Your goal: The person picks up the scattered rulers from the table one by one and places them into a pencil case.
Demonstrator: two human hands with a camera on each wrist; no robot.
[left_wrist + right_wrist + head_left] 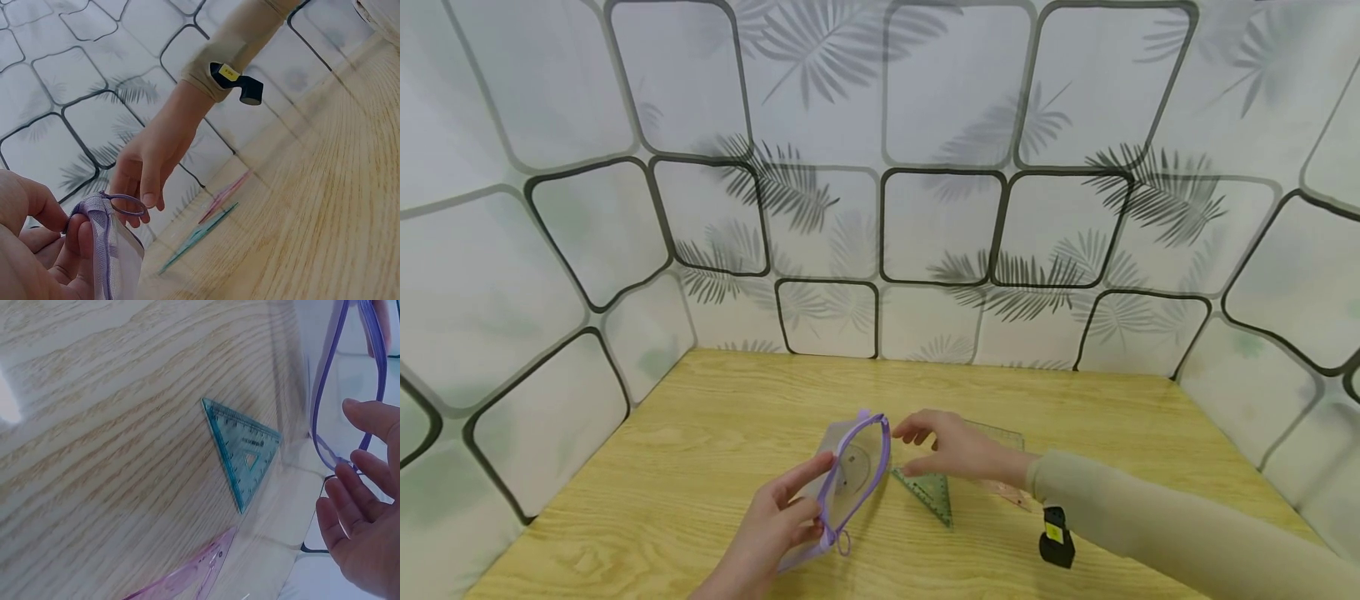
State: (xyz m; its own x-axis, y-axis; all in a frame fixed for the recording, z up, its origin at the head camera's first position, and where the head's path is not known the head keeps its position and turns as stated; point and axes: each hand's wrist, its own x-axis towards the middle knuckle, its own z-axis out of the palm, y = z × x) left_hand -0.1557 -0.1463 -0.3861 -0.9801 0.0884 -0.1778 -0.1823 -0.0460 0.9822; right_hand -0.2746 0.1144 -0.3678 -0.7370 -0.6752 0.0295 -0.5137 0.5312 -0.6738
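Observation:
My left hand (778, 525) pinches the near rim of a see-through zip pouch (127, 265) with a purple zipper edge (886, 446). The mouth of the pouch gapes toward the right. Inside lies a clear protractor (856, 467). My right hand (962, 448) hovers just right of that mouth, its fingers loosely bent and nothing between them. In the right wrist view, its fingers and thumb appear beside the purple rim; whether they touch it I cannot tell. Below the right hand, a green-blue triangular set square (247, 453) lies flat on the table.
A pink see-through set square (187, 575) lies right of the green-blue one, partly under the right forearm in the head view. Behind the right hand is a clear ruler-like piece (1003, 435). Patterned cloth walls (936, 321) enclose the wooden table (700, 450) at back and sides.

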